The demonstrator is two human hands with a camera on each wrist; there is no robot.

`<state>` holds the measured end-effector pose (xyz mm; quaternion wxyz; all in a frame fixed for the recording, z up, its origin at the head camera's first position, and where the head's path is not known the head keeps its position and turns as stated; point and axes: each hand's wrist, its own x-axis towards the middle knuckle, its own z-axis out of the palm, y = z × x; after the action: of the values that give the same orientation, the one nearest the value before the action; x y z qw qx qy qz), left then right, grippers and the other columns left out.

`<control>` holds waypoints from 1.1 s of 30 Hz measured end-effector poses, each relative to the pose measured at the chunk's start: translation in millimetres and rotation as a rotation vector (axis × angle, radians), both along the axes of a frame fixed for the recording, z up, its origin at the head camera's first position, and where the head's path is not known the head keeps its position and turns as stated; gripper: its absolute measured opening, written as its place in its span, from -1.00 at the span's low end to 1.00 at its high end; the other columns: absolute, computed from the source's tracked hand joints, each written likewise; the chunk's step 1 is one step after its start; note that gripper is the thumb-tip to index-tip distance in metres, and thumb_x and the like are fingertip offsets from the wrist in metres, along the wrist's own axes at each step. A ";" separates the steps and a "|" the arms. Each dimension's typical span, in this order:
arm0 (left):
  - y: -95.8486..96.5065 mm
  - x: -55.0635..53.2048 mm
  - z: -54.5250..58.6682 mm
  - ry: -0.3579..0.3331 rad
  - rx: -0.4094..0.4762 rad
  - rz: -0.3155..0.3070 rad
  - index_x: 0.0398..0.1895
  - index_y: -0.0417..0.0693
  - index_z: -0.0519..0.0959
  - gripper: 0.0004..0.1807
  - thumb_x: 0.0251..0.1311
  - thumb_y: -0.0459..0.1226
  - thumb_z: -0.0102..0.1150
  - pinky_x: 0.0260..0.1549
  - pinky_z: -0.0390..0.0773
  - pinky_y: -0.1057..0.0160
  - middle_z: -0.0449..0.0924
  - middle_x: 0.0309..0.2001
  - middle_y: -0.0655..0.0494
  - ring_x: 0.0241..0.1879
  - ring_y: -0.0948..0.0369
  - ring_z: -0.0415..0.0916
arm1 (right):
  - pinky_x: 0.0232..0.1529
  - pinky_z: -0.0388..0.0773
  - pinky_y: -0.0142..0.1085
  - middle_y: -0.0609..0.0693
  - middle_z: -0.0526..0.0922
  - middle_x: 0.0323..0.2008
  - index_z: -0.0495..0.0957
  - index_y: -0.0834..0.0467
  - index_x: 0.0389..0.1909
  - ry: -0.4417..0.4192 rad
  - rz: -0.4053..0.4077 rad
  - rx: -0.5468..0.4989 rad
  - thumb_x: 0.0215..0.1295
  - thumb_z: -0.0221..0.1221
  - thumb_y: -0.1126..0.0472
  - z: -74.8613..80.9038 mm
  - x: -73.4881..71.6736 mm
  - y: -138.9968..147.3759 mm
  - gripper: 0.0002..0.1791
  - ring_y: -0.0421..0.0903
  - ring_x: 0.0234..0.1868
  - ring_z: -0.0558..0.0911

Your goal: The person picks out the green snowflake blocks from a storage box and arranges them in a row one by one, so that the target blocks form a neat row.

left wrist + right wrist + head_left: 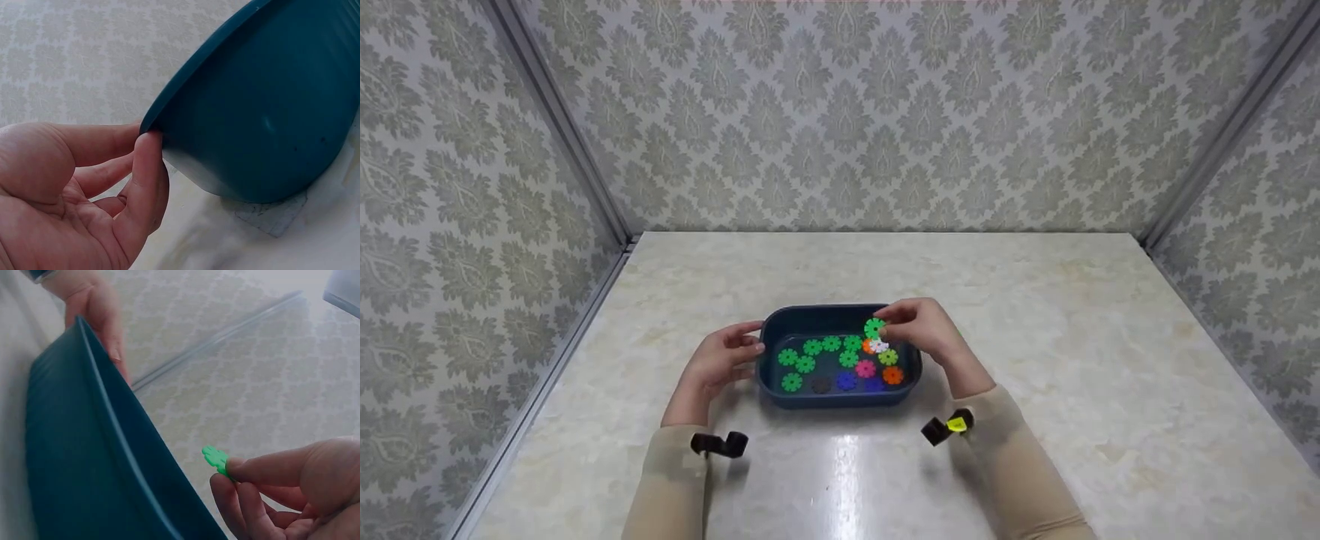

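Observation:
A dark blue plastic tub [832,401] holds several flower-shaped snap discs, mostly green, with pink, orange, blue, white and dark ones at its right and front. My left hand [721,356] grips the tub's left end, and in the left wrist view its thumb and fingers [147,169] meet at the rim. Over the tub's right side, my right hand [922,326] pinches a green snap disc [874,328] between thumb and fingers. That same disc [215,457] appears above the rim level in the right wrist view. The other discs are hidden in both wrist views.
The tub stands on a pale marbled table [997,285]. Patterned wallpaper [847,112] covers the walls at the back and sides. Black wrist mounts [720,444] sit on both beige sleeves.

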<state>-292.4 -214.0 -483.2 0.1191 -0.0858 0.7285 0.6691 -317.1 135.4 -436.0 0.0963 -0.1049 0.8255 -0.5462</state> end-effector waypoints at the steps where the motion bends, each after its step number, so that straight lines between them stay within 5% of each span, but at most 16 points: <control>1: 0.2 -0.1 0.1 0.000 0.002 0.003 0.46 -0.03 0.43 -0.41 0.38 -0.35 0.27 -0.37 0.64 0.29 0.49 -0.03 0.09 -0.16 0.27 0.57 | -0.12 0.71 -0.23 0.07 0.72 -0.21 0.74 0.20 0.04 -0.001 -0.015 -0.002 0.23 0.40 0.31 0.9 -1.3 3.2 -0.66 -0.13 -0.27 0.69; 11: -0.8 -0.7 -0.7 -0.013 0.009 0.017 0.46 -0.01 0.44 -0.41 0.37 -0.36 0.28 -0.34 0.66 0.27 0.51 -0.02 0.08 -0.15 0.25 0.57 | -0.13 0.70 -0.31 0.01 0.67 -0.22 0.72 0.22 0.08 -0.032 -0.139 -0.028 0.19 0.42 0.29 4.3 -12.7 38.6 -0.60 -0.16 -0.25 0.64; 26: -0.1 1.2 -2.3 0.015 0.021 0.002 0.47 -0.05 0.42 -0.41 0.39 -0.37 0.26 -0.38 0.62 0.31 0.49 -0.04 0.11 -0.19 0.28 0.56 | -0.16 0.64 -0.47 0.06 0.74 -0.03 0.57 0.31 0.27 -0.133 -0.265 -0.075 0.38 0.28 0.35 -9.6 -26.6 90.7 -0.56 -0.32 -0.33 0.73; 33: -0.2 1.5 -1.6 0.013 0.036 0.000 0.46 -0.06 0.42 -0.41 0.39 -0.39 0.24 -0.43 0.61 0.33 0.50 -0.07 0.13 -0.23 0.29 0.57 | -0.18 0.67 -0.42 -0.05 0.74 -0.23 0.56 0.33 0.28 -0.213 -0.333 -0.044 0.38 0.24 0.40 -21.4 -33.8 108.7 -0.55 -0.31 -0.37 0.71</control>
<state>-290.9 -214.2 -484.9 0.1161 -0.0793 0.7171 0.6827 -351.0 244.1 -457.4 0.0892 0.0893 0.8045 -0.5804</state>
